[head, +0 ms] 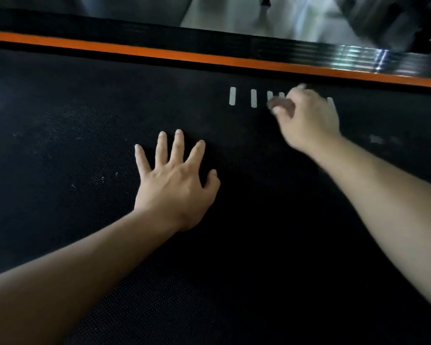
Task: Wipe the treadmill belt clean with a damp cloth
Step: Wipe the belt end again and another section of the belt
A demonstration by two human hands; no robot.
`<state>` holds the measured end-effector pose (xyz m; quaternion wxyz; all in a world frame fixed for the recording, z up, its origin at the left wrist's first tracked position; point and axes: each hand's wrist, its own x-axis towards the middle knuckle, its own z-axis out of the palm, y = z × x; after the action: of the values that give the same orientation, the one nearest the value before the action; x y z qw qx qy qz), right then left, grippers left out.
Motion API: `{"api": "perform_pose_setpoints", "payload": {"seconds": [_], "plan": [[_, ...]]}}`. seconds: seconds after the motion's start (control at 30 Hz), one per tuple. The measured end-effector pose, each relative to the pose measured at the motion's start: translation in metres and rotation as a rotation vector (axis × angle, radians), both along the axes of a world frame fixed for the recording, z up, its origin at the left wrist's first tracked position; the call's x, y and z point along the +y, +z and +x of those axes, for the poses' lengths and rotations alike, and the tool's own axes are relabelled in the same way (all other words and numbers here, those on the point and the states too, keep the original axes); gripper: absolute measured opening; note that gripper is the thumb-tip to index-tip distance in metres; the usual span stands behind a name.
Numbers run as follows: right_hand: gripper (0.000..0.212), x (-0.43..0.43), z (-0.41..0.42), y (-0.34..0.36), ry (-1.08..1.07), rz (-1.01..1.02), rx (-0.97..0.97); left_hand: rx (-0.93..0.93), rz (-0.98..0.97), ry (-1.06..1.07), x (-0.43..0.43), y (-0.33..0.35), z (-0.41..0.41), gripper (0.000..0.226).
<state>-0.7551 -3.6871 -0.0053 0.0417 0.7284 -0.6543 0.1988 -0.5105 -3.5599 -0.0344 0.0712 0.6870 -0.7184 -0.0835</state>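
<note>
On the treadmill belt [72, 145], black & textured, filling most of the head view, your left hand [174, 185] lies palm down w/ fingers straight & spread, pressed flat, holding nothing. Your right hand [309, 118] is farther up the belt, over a row of white marks [232, 95], near the orange strip [159, 54] at the belt's far edge. It's blurred: fingers look bent downward, but you can't tell if they grip anything. A brownish patch [280, 103] at its thumb side is too smeared to identify. Pale dust specks [102, 179] dot the belt left of your left hand. Grey floor [234, 11] shows beyond the strip.
</note>
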Motion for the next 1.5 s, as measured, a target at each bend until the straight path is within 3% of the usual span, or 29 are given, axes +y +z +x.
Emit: {"api": "perform_pose_setpoints", "payload": {"seconds": [0.13,0.23,0.4,0.47,0.6,0.67,0.77,0.8,0.97,1.03,1.17,1.23,1.37,1.43,1.5], "plan": [[0.031,0.099,0.034,-0.009,0.361,0.091,-0.083,-0.001,-0.004,0.000,-0.001,0.000,-0.001,0.069],[0.038,0.120,0.018,-0.003,0.527,0.104,0.001,-0.009,-0.008,0.008,-0.001,0.000,0.000,0.069],[0.029,0.075,-0.004,0.000,-0.029,0.049,0.031,0.007,0.001,0.005,0.000,0.000,0.001,0.068],[0.029,0.114,0.017,-0.007,0.092,0.044,0.019,0.003,0.007,0.007,-0.001,0.000,0.001,0.068],[0.029,0.213,0.029,-0.001,0.588,0.207,-0.047,0.001,0.014,0.007,-0.001,0.002,0.001,0.069],[0.034,0.199,0.015,0.003,0.511,0.195,-0.055,-0.002,0.015,0.009,0.001,0.003,0.001,0.070],[0.033,0.171,0.002,-0.002,0.166,0.116,-0.071,-0.007,0.012,0.005,0.002,0.004,0.000,0.070],[0.032,0.177,0.006,-0.004,0.173,0.095,-0.064,-0.003,0.009,0.006,0.003,0.004,0.000,0.069],[0.028,0.255,0.012,0.005,0.744,0.290,-0.049,0.021,-0.014,0.012,0.005,0.006,-0.002,0.067],[0.036,0.236,-0.005,0.005,0.643,0.228,-0.032,0.052,-0.036,0.002,0.007,0.008,-0.003,0.065],[0.032,0.170,-0.039,-0.002,0.077,0.082,0.004,0.122,-0.108,-0.092,0.014,0.017,-0.024,0.061],[0.031,0.179,-0.036,-0.005,0.149,0.067,0.033,0.155,-0.086,-0.131,0.012,0.022,-0.044,0.061],[0.027,0.231,-0.027,-0.002,0.589,0.218,-0.033,0.149,0.010,-0.178,0.003,0.017,-0.074,0.060],[0.024,0.205,-0.041,-0.001,0.536,0.163,-0.037,0.068,0.022,-0.182,0.004,0.009,-0.081,0.062],[0.030,0.154,-0.061,-0.001,0.258,0.072,-0.044,0.041,0.022,-0.172,0.004,0.005,-0.083,0.064]]}}
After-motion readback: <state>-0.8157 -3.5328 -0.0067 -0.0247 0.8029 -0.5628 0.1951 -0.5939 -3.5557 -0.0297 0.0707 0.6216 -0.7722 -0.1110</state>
